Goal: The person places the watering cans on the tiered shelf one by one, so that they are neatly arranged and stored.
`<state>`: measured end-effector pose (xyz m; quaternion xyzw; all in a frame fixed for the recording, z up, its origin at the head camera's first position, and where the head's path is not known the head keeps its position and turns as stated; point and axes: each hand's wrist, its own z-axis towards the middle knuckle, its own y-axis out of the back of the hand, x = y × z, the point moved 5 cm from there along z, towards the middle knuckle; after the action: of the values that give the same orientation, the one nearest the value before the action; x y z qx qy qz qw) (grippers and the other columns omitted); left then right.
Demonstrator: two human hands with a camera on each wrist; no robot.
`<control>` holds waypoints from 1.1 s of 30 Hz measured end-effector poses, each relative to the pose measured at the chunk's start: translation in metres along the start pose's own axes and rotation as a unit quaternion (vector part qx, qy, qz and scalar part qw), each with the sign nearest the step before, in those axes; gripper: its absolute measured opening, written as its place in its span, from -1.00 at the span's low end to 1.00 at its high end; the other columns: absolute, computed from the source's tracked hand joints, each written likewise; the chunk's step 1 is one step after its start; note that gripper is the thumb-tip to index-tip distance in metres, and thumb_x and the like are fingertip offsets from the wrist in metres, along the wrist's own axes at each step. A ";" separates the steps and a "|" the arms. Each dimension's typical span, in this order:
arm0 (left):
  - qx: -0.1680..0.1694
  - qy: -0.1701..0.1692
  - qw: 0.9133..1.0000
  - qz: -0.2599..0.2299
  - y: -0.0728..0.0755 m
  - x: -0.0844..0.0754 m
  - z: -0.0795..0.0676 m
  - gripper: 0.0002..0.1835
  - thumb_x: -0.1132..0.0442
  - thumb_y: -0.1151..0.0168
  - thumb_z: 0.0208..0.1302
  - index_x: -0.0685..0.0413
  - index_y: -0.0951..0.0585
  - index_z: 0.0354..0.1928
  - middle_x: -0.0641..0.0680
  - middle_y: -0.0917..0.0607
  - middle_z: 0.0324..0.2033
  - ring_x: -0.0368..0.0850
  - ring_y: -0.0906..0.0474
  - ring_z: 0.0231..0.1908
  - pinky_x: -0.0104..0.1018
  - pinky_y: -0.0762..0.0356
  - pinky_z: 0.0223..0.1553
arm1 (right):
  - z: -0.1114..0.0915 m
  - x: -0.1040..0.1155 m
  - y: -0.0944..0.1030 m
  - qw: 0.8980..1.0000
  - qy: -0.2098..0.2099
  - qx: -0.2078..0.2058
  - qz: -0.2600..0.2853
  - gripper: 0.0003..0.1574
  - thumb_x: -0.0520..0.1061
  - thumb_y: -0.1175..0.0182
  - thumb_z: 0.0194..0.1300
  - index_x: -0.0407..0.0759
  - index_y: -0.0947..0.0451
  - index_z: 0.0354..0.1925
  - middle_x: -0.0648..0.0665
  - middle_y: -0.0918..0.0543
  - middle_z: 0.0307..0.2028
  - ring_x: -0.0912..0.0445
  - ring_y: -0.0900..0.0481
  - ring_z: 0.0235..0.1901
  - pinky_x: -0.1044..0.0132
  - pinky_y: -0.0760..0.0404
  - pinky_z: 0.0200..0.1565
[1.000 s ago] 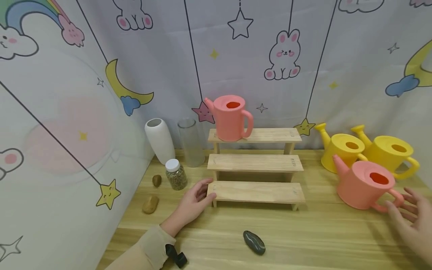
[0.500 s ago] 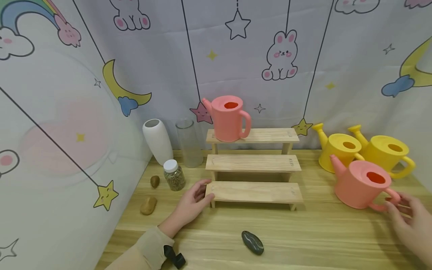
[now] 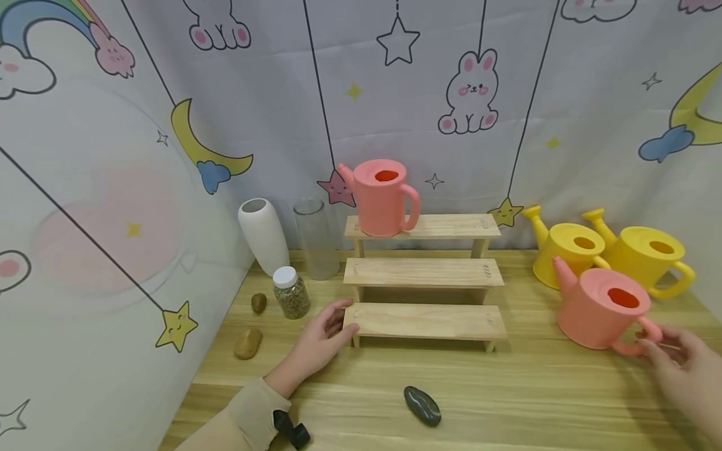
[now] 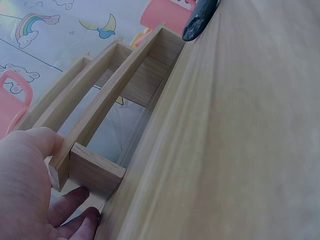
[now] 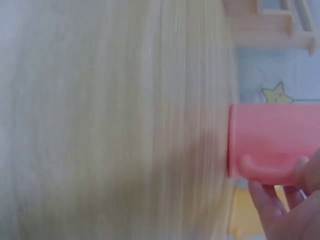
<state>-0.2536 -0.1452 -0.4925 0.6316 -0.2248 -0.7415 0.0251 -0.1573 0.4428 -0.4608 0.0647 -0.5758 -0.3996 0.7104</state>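
Wooden stand: three plain steps (image 3: 423, 271) on the table (image 3: 536, 401), the landmark for the rest.
Held watering can: pink (image 3: 600, 313), to the right of the wooden stand, about level with its lowest step, spout towards it and handle (image 5: 270, 175) away from it.
Right grip: the right hand (image 3: 688, 373), on the can's far side from the wooden stand, narrow on the handle, the thumb on one side and fingers on the other; the can's body lies just beyond the fingertips.
Left grip: the left hand (image 3: 318, 341), at the wooden stand's left end, holding the lowest step between thumb and fingers, fingers near the leg below.
Second pink can: upright (image 3: 380, 203) on the wooden stand's top step, at its left.
Yellow cans: two (image 3: 564, 254), right of the wooden stand, behind the held watering can.
Glass and jars: white vase (image 3: 265, 241), clear glass cylinder (image 3: 320, 250) and white-lidded jar (image 3: 293, 300), all left of the wooden stand.
Stones: two brown stones (image 3: 248, 344) farther left of the wooden stand; one dark stone (image 3: 422, 406) in front of it.
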 end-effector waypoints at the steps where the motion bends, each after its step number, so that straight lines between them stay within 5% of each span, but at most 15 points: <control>1: 0.000 0.000 1.000 0.001 0.000 0.000 0.000 -0.44 -0.09 -0.32 0.40 -0.39 -0.43 0.39 -0.04 -0.57 0.34 -0.13 -0.49 0.38 -0.09 -0.45 0.45 | -0.001 0.001 -0.001 1.000 -0.006 0.002 -0.004 -0.87 -0.21 -0.09 0.54 -0.13 -0.47 0.01 0.71 -0.33 -0.29 0.81 -0.37 -0.34 0.74 -0.55 -0.43; 4: -0.001 0.001 1.000 0.002 0.000 0.001 0.000 -0.43 -0.09 -0.31 0.40 -0.36 -0.43 0.40 -0.04 -0.58 0.33 -0.14 -0.49 0.38 -0.08 -0.45 0.44 | -0.002 0.008 -0.004 1.000 -0.020 0.006 -0.010 -0.79 -0.20 -0.07 0.55 -0.32 -0.44 0.03 0.71 -0.29 -0.29 0.82 -0.34 -0.32 0.73 -0.58 -0.41; 7: -0.002 0.001 1.000 0.001 0.001 0.001 -0.001 -0.42 -0.09 -0.32 0.40 -0.34 -0.43 0.41 -0.04 -0.60 0.31 -0.15 -0.51 0.36 -0.08 -0.45 0.44 | -0.003 0.023 -0.006 1.000 -0.011 0.006 0.008 -0.90 -0.24 -0.07 0.54 -0.16 -0.46 -0.02 0.67 -0.35 -0.27 0.80 -0.37 -0.28 0.73 -0.61 -0.37; 11: -0.001 -0.001 1.000 0.002 0.001 0.000 -0.001 -0.43 -0.10 -0.31 0.40 -0.36 -0.43 0.40 -0.04 -0.60 0.31 -0.15 -0.51 0.36 -0.08 -0.46 0.44 | -0.001 0.050 -0.002 0.997 0.042 -0.002 0.071 -0.65 -0.33 -0.05 0.52 0.16 -0.46 -0.02 0.56 -0.49 -0.21 0.72 -0.51 -0.25 0.73 -0.62 -0.32; 16: -0.001 -0.004 1.000 0.007 0.000 -0.001 0.000 -0.43 -0.11 -0.30 0.40 -0.36 -0.43 0.40 -0.04 -0.58 0.33 -0.13 -0.50 0.37 -0.07 -0.46 0.43 | 0.005 0.083 0.006 0.975 0.126 -0.010 0.180 -0.48 -0.49 -0.01 0.45 0.10 -0.53 0.03 0.35 -0.66 -0.17 0.55 -0.66 -0.23 0.70 -0.65 -0.23; 23: 0.000 -0.002 1.000 0.009 -0.002 -0.002 0.001 -0.43 -0.12 -0.31 0.39 -0.36 -0.44 0.40 -0.06 -0.55 0.36 -0.11 -0.47 0.40 -0.06 -0.46 0.44 | 0.017 0.121 0.010 0.941 0.143 0.017 0.307 -0.58 -0.50 0.00 0.44 -0.18 -0.55 0.09 0.08 -0.69 -0.12 0.40 -0.74 -0.17 0.62 -0.69 -0.15; 28: 0.000 -0.005 1.000 0.004 -0.002 -0.002 0.001 -0.41 -0.11 -0.31 0.40 -0.32 -0.42 0.42 -0.03 -0.53 0.38 -0.08 -0.45 0.42 -0.03 -0.44 0.45 | 0.027 0.156 0.004 0.986 0.096 0.011 0.136 -0.66 -0.28 -0.05 0.53 0.02 -0.48 0.16 0.24 -0.58 -0.10 0.56 -0.63 -0.17 0.71 -0.64 -0.21; 30: -0.001 -0.008 1.000 0.002 -0.001 -0.003 0.000 -0.40 -0.09 -0.31 0.40 -0.29 -0.42 0.42 -0.01 -0.54 0.38 -0.07 -0.46 0.41 -0.02 -0.44 0.45 | 0.033 0.167 0.000 0.996 0.078 0.012 0.045 -0.73 -0.14 -0.08 0.55 0.04 -0.45 0.16 0.35 -0.53 -0.13 0.66 -0.57 -0.21 0.76 -0.61 -0.25; 33: -0.003 -0.014 1.000 0.004 -0.002 -0.003 -0.001 -0.40 -0.07 -0.32 0.40 -0.26 -0.42 0.43 0.02 -0.56 0.36 -0.06 -0.49 0.39 -0.03 -0.46 0.43 | 0.043 0.180 -0.007 0.997 0.073 0.026 0.012 -0.63 -0.03 -0.10 0.55 -0.12 -0.44 0.22 0.40 -0.52 -0.17 0.69 -0.57 -0.29 0.73 -0.62 -0.30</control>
<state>-0.2517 -0.1430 -0.4904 0.6201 -0.2259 -0.7509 0.0270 -0.1952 0.3381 -0.3123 0.1053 -0.5330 -0.3699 0.7537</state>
